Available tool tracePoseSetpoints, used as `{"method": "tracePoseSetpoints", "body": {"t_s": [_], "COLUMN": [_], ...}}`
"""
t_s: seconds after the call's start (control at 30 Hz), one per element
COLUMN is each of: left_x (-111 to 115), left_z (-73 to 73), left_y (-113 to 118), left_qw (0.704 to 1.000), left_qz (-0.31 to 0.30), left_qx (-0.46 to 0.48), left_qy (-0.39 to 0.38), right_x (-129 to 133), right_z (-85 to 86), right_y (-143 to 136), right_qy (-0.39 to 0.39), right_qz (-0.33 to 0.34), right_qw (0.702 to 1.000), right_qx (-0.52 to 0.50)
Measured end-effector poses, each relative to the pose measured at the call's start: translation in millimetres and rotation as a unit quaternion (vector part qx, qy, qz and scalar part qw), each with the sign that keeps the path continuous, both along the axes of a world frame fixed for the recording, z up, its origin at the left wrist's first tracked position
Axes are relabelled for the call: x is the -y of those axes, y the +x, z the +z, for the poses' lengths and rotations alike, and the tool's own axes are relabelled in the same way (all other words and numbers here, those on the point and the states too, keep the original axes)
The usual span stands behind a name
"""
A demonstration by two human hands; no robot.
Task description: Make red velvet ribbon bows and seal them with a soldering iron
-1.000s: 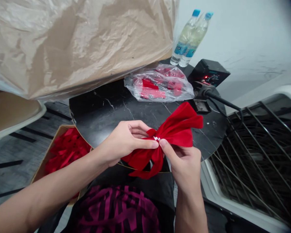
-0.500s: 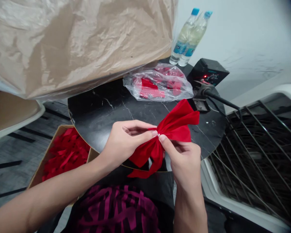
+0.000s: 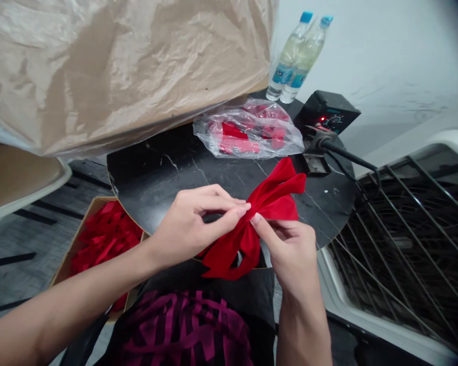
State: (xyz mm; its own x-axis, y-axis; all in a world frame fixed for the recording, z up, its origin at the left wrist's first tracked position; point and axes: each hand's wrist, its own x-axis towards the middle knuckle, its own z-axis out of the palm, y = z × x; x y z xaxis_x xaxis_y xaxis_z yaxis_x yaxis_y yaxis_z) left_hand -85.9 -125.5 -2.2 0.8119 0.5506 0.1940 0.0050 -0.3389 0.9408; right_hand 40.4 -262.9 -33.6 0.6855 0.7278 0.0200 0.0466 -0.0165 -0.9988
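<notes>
A red fabric bow [image 3: 277,195] is held above the near edge of a round black marbled table [image 3: 156,173]. Its loops fan up to the right, and its tails hang down toward my lap. My left hand [image 3: 200,218] pinches the gathered centre of the bow between thumb and forefinger. From the right, my right hand [image 3: 290,244] grips the bow close beside that centre, thumb on top and the other fingers partly hidden behind the fabric. Both thumbs nearly meet at the knot.
A clear plastic bag [image 3: 252,132] with red pieces lies behind the bow. Two bottles [image 3: 293,66], a black box with a red light [image 3: 328,112] and a cabled tool [image 3: 324,142] stand at the back right. A carton [image 3: 95,239] of red ribbons sits lower left.
The bow has turned slightly in my hands, and its loops look narrower. My left fingertips now cover the centre, where a small whitish spot showed before.
</notes>
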Motion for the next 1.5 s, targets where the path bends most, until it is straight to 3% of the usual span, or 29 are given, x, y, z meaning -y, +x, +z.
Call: {"method": "tracePoseSetpoints", "body": {"t_s": [0.13, 0.33, 0.5, 0.7, 0.8, 1.0, 1.23, 1.5], "left_x": [-10.7, -17.0, -16.9, -12.3, -10.9, -7.6, 2.6, 16.4], "left_z": [0.5, -2.8, -0.9, -2.7, -5.1, -10.5, -21.2, -28.8], "left_y": [-0.2, 1.6, 0.1, 1.5, 2.5, 1.8, 4.1, 7.3], "left_qw": [0.982, 0.948, 0.942, 0.946, 0.945, 0.957, 0.960, 0.920], "left_qz": [-0.036, -0.059, -0.083, -0.086, -0.072, -0.022, 0.024, 0.018], "left_qx": [-0.054, -0.086, -0.159, -0.146, -0.103, -0.023, 0.003, 0.045], "left_qy": [-0.178, -0.301, -0.285, -0.277, -0.301, -0.289, -0.277, -0.388], "right_x": [6.0, 11.2, 12.1, 9.5, 7.7, 4.5, 8.7, 8.6], "right_z": [2.9, 7.9, 12.1, 18.5, 16.3, -2.5, -11.0, -15.9], "right_y": [2.6, 5.8, 9.1, 15.6, 15.5, 1.7, -9.2, -19.4], "right_qy": [-0.023, -0.041, -0.070, -0.081, -0.066, 0.002, -0.017, -0.026], "right_qz": [0.040, 0.092, 0.120, 0.154, 0.156, 0.095, 0.073, 0.082], "right_qw": [0.999, 0.994, 0.987, 0.980, 0.985, 0.978, 0.980, 0.949], "right_qx": [0.024, 0.044, 0.075, 0.093, 0.028, -0.187, -0.184, -0.303]}}
